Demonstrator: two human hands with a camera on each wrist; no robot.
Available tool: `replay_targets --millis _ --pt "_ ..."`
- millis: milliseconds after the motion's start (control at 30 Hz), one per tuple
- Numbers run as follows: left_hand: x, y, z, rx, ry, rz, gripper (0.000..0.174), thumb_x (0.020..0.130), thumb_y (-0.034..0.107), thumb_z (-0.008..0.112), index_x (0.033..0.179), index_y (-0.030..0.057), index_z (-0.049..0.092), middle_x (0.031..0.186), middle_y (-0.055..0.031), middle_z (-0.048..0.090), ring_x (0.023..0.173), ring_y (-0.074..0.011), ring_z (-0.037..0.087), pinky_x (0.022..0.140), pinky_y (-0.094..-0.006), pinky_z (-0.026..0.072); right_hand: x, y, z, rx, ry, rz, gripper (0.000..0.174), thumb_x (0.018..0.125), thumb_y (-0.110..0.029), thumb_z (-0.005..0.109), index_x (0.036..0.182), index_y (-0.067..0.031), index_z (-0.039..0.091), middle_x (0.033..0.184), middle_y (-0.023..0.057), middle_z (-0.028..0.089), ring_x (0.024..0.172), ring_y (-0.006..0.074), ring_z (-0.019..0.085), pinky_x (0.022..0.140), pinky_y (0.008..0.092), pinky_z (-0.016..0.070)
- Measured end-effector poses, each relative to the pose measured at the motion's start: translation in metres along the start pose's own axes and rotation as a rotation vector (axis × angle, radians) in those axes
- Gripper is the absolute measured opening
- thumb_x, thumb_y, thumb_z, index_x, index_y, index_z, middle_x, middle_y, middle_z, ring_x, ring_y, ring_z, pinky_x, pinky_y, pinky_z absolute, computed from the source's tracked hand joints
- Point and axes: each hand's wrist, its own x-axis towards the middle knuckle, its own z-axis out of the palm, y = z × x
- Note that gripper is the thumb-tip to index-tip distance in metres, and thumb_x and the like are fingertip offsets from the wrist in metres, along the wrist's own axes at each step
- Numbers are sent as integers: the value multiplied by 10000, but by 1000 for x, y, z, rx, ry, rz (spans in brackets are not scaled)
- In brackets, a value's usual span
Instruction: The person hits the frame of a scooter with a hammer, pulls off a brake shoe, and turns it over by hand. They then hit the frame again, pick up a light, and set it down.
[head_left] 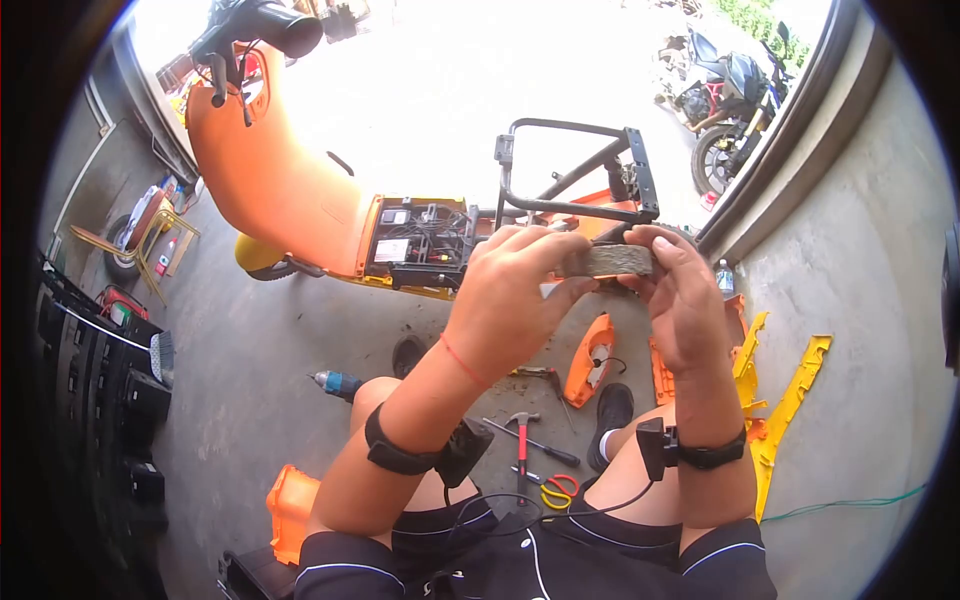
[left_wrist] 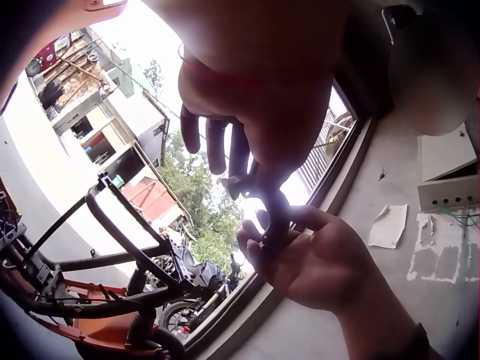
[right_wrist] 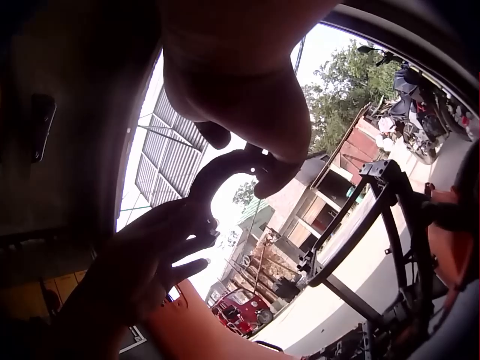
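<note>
Both hands hold up a short, curved piece with a rough grey surface in the head view. The left hand pinches its left end between thumb and fingers. At its right end, the right hand grips it with thumb and fingertips. Seen from the left wrist, the piece is a dark arc between the left hand above and the right hand below. The right wrist view shows the dark arc in silhouette, with small holes near one end.
An orange scooter body with a black frame stands ahead. On the floor lie a hammer, scissors, a drill, an orange panel and yellow strips. A motorcycle is outside.
</note>
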Motion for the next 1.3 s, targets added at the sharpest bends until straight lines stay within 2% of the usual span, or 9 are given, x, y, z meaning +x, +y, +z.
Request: replay_targets --millis 200,267,367,533,633,733,1000,1067,1300 --pt "-19 -13 8 30 -61 -98 348 744 94 813 1073 61 708 1000 -99 700 945 -274 626 852 -376 495 6 40 -18 97 -39 15 252 1000 -143 495 1181 7 583 1136 97 629 995 158 624 880 322 527" --pt "-23 -17 13 30 -26 -157 350 748 81 813 1081 47 710 1019 -100 701 939 -245 629 855 -353 495 4 48 -22 121 -48 -8 259 987 -111 522 1204 22 573 1171 106 610 1018 173 615 927 334 512" --pt "-32 -27 24 -72 39 -235 339 755 124 810 1071 51 710 1051 -103 704 1007 -270 627 889 -377 493 2 50 -24 30 -81 -35 288 981 -97 535 1237 32 561 1175 99 612 1039 171 609 950 325 498" --pt "-40 -44 36 -72 94 -124 376 739 18 814 1097 14 702 1072 -115 677 987 -229 619 878 -342 495 5 58 -35 -116 -157 -86 356 942 -58 636 1272 36 542 1201 90 602 1123 165 580 987 311 475" --pt "-42 -49 37 -64 68 -59 382 732 10 816 1096 12 702 1056 -103 677 992 -228 614 880 -341 491 7 55 -36 -188 -235 -134 386 925 -55 665 1279 31 538 1230 88 581 1140 159 570 989 313 475" --pt "-41 -48 40 -72 81 -74 392 710 20 826 1083 23 704 1036 -94 685 982 -237 611 873 -350 487 7 56 -35 -131 -264 -93 424 899 -48 702 1282 28 535 1272 98 551 1152 163 563 998 322 475" --pt "-40 -48 47 -105 96 -140 375 732 59 819 1088 35 704 1033 -100 689 977 -251 615 871 -358 487 13 66 -40 -308 -211 -197 485 871 -99 751 1288 16 532 1235 100 537 1124 169 580 954 306 524" --pt "-40 -48 49 -63 64 -98 383 754 22 812 1116 5 689 1060 -103 671 984 -219 619 871 -329 493 13 66 -41 -355 -205 -212 493 868 -116 759 1288 11 534 1220 98 537 1119 168 583 945 303 530" --pt "-40 -49 53 -39 78 -45 383 745 20 815 1107 8 691 1045 -109 671 967 -233 617 853 -338 497 12 67 -44 -337 -197 -219 450 873 -154 762 1234 10 549 1196 93 535 1097 169 591 956 310 523"
